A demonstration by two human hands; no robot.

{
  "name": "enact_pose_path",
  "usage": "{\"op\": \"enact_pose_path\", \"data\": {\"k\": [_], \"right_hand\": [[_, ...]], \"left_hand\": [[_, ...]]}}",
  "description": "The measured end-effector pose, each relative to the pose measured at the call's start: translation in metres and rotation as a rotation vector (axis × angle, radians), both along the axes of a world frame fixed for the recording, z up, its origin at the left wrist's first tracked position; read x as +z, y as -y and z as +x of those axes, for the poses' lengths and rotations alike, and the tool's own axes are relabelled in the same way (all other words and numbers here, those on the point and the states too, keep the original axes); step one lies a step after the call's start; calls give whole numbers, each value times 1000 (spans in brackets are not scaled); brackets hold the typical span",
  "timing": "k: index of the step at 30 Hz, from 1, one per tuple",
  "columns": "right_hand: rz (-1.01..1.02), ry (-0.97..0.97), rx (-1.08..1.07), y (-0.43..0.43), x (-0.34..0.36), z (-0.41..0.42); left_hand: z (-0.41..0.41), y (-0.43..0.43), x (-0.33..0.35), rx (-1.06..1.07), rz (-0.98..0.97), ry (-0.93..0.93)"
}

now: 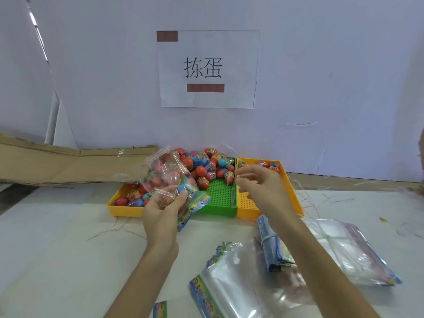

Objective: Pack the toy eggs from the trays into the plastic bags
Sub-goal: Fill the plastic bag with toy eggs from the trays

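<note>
filled bag point(169, 177) in left hand point(160, 212)

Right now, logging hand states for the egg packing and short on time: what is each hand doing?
Left hand: grips the filled plastic bag of toy eggs.
Right hand: fingers curled over the trays; whether it pinches anything cannot be told.

Toy eggs point(206, 166) heaped in trays point(220, 207) behind bags point(241, 281).

Clear bag point(169, 177) stuffed with red and blue eggs, tilted, gripped in the left hand point(161, 211). Piled eggs point(207, 167) heaped beyond both hands across yellow and green trays point(221, 203). Flat empty bags point(243, 285) under the right forearm.
</note>
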State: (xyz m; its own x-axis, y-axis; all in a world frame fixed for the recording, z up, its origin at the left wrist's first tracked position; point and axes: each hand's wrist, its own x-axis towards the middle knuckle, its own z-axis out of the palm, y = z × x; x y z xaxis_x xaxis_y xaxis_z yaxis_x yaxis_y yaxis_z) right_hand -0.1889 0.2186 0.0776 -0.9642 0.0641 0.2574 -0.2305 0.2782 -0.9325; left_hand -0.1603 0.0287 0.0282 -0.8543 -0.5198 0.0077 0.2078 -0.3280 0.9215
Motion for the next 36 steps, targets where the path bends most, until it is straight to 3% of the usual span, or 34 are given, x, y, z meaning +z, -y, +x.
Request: {"op": "enact_pose_path", "data": {"k": [8, 11, 14, 24, 30, 36], "right_hand": [[826, -77, 247, 52, -3, -83], [958, -62, 287, 66, -15, -106], [968, -131, 293, 76, -28, -114], [803, -189, 354, 39, -32, -90], [229, -178, 164, 10, -13, -60], [-45, -248, 126, -8, -17, -10]], "left_hand": [[3, -4, 2, 61, 48, -21], [1, -4, 1, 61, 102, -22], [0, -5, -1, 51, 137, -12], [2, -8, 1, 28, 81, 17], [5, -9, 2, -89, 56, 41], [10, -13, 9, -345, -76, -25]]}}
